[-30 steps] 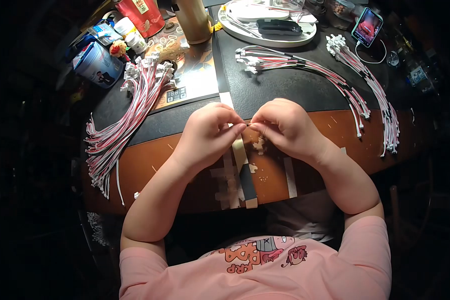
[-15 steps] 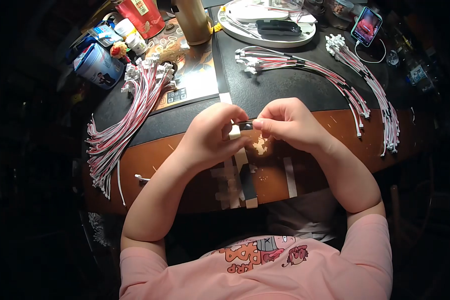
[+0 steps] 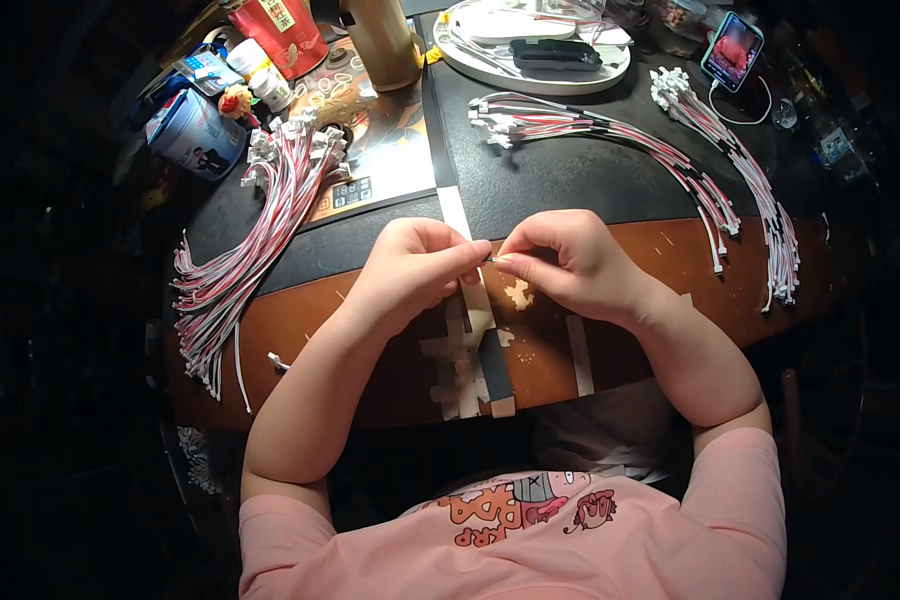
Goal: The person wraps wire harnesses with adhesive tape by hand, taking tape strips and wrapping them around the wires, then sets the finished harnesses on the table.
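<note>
My left hand (image 3: 425,265) and my right hand (image 3: 567,262) meet over the table's middle, fingertips pinched close together. Between them shows a small dark piece (image 3: 489,260), mostly covered by the fingers, with a pale tip on the right hand's side. Its kind is too small to make out. Just below my hands a strip of pale tape (image 3: 478,292) runs down the table, beside a torn tan patch (image 3: 518,293). Further down, a black strip (image 3: 495,365) lies along the same line.
Left lies a big bundle of red and white wires (image 3: 260,235) with white connectors. Two more wire bundles, one curved (image 3: 610,128) and one at right (image 3: 740,165), bear black bands. Behind stand a round white tray (image 3: 460,70), a gold bottle (image 3: 382,45) and a propped phone (image 3: 733,52).
My hands have drawn closer together, and the dark strip stretched between them is now mostly hidden in my fingertips. The left hand has turned and closed; a white block near it is out of sight.
</note>
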`<state>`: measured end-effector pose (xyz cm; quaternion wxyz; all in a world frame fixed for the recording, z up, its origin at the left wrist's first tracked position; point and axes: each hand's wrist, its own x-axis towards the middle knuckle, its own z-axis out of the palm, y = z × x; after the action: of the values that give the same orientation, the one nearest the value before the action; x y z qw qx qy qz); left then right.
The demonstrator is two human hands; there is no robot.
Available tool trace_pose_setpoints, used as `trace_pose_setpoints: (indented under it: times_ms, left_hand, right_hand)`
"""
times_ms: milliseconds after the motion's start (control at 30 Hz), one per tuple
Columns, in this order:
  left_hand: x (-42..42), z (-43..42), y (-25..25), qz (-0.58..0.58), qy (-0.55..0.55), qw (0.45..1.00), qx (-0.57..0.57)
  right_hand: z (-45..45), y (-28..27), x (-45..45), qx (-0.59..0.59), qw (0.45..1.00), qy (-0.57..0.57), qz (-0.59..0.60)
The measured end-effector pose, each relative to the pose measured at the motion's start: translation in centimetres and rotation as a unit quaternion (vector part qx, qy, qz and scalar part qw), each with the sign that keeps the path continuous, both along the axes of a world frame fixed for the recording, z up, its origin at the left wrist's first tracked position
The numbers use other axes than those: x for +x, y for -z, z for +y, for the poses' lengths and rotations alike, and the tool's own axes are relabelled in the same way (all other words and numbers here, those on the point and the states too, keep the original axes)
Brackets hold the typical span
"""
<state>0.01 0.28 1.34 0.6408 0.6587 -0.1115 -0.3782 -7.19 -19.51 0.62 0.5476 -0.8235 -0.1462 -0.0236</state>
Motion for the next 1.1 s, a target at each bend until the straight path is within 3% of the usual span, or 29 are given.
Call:
trace_pose_setpoints:
  times_ms: [100, 133, 267, 433, 633, 800, 867, 933, 1000, 1033, 1100]
  left_hand:
    - [-0.8, -0.5, 0.1, -0.196, -0.063, 0.977, 0.052]
    - [-0.9, -0.5, 0.1, -0.197, -0.064, 0.977, 0.051]
    - [-0.8, -0.5, 0.7, -0.459, 0.019, 0.888, -0.012]
    - [-0.8, -0.2, 0.7, -0.476, 0.02, 0.878, 0.042]
    - [-0.7, -0.4, 1.1, -0.51, 0.025, 0.859, 0.044]
    - [-0.6, -0.3, 0.4, -0.514, 0.034, 0.856, 0.044]
    - [0.0, 0.2, -1.1, -0.403, 0.04, 0.914, 0.018]
    - [0.3, 1.2, -3.0, -0.281, 0.041, 0.959, -0.007]
    - [0.4, 2.4, -5.7, -0.232, -0.024, 0.972, -0.018]
    - [0.8, 3.0, -5.7, -0.232, -0.027, 0.972, -0.02]
    - [1.8, 4.3, -5.2, -0.331, -0.137, 0.933, -0.041]
  right_hand:
    - [0.2, 0.0, -0.1, -0.008, 0.999, 0.005, 0.033]
    - [0.2, 0.0, 0.0, -0.009, 0.999, 0.005, 0.033]
    - [-0.1, -0.1, 0.2, -0.026, 0.999, 0.019, -0.017]
    - [-0.2, 0.1, 0.4, -0.113, 0.985, 0.023, -0.131]
    - [0.0, 0.7, 0.5, -0.121, 0.972, -0.007, -0.202]
    - [-0.3, -0.7, -0.3, -0.109, 0.992, 0.017, -0.066]
    - [-2.0, -2.0, -0.6, -0.137, 0.989, 0.02, -0.042]
    - [-5.0, -4.0, -0.7, -0.057, 0.988, 0.116, 0.087]
    - [-8.7, -3.6, -1.7, 0.008, 0.972, 0.206, 0.114]
    - [-10.2, -3.0, -1.9, -0.016, 0.969, 0.24, 0.053]
    - [-12.7, -3.0, -3.2, -0.012, 0.932, 0.339, 0.126]
